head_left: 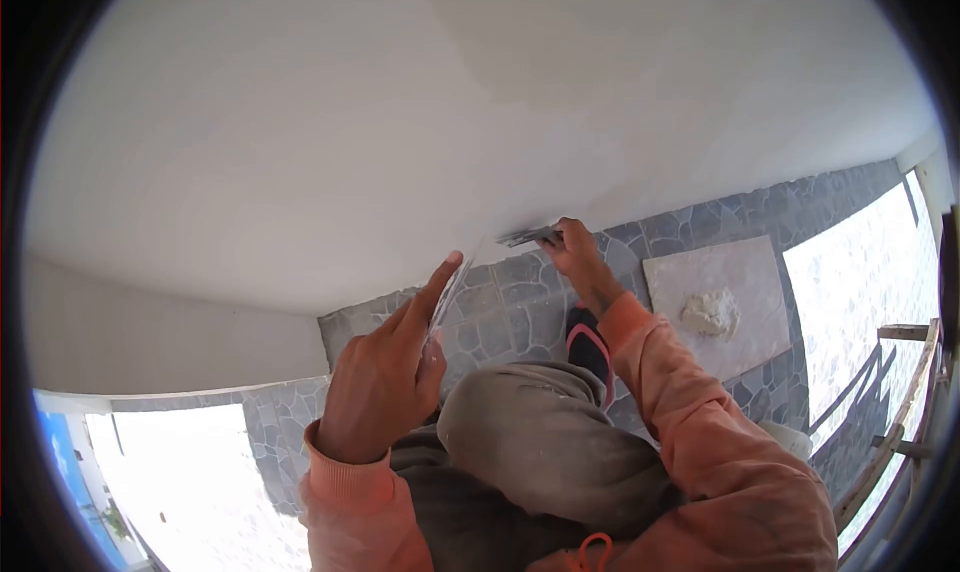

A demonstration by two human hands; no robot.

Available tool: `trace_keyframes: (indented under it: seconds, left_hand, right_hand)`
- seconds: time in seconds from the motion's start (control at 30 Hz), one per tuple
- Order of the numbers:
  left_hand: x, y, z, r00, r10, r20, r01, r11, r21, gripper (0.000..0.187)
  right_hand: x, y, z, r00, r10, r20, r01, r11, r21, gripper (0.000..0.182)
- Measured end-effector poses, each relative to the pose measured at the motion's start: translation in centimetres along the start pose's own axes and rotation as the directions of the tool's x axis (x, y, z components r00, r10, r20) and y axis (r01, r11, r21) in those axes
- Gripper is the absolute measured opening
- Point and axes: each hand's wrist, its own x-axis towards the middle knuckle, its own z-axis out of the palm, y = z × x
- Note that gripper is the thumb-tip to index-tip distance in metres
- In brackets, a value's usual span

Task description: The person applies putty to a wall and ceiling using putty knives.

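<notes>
In my left hand [385, 377] is a thin flat blade [446, 297], seen nearly edge-on, with the fingers along one side and the thumb on the other. My right hand [578, 252] grips a dark putty knife [527, 236], whose blade lies at the lower part of the white wall [330, 142]. The two tools are a short way apart. A slightly darker patch shows on the wall above them. To the right of my right hand, a pale square board [760, 282] lies on the floor with a heap of white paste [711, 313] on it.
The floor [500, 302] is grey stone-patterned tile. My foot in a dark sandal [588, 344] is below my right hand. A white bucket [788, 438] sits behind my right sleeve. Wooden poles [905, 412] stand at the far right, near bright sunlit ground.
</notes>
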Motion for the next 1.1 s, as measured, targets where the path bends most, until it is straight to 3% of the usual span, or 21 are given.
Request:
trace_keyframes:
  seconds: [0.03,0.13,0.23,0.73,0.87,0.97,1.1]
  left_hand:
    - [-0.1,0.0,0.0,1.000,-0.001,-0.004,0.001,1.000,0.001,0.074]
    - [-0.2,0.0,-0.3,1.000,-0.022,0.016,0.023,1.000,-0.019,0.073]
    - [-0.4,0.1,-0.5,0.996,-0.066,0.064,0.068,0.997,-0.030,0.072]
    - [-1.3,-0.2,-0.6,0.998,-0.049,0.049,0.050,0.998,-0.023,0.071]
    - [-1.4,0.1,-1.0,0.990,-0.099,0.096,0.104,0.993,-0.050,0.070]
    - [-1.4,0.3,-1.6,0.971,-0.197,0.136,0.203,0.979,-0.032,0.057]
    - [-2.0,-0.5,-1.4,0.984,-0.151,0.094,0.151,0.989,0.006,0.056]
  right_hand:
    - [-0.2,-1.5,1.1,0.945,0.327,0.020,-0.297,0.831,0.469,0.025]
    - [-2.4,-5.5,3.8,0.948,0.314,-0.057,-0.262,0.867,0.424,0.022]
    - [-3.9,-8.0,4.6,0.975,0.218,0.048,-0.220,0.894,0.391,0.025]
    - [-8.5,-21.4,11.4,0.953,0.296,0.063,-0.302,0.912,0.279,0.037]
    - [-11.4,-24.1,12.3,0.955,0.195,0.224,-0.247,0.941,0.232,0.038]
    - [-14.2,-24.8,10.5,0.947,0.106,0.304,-0.194,0.941,0.277,0.037]
    - [-14.3,-17.9,3.2,0.958,0.187,0.215,-0.249,0.917,0.311,0.036]
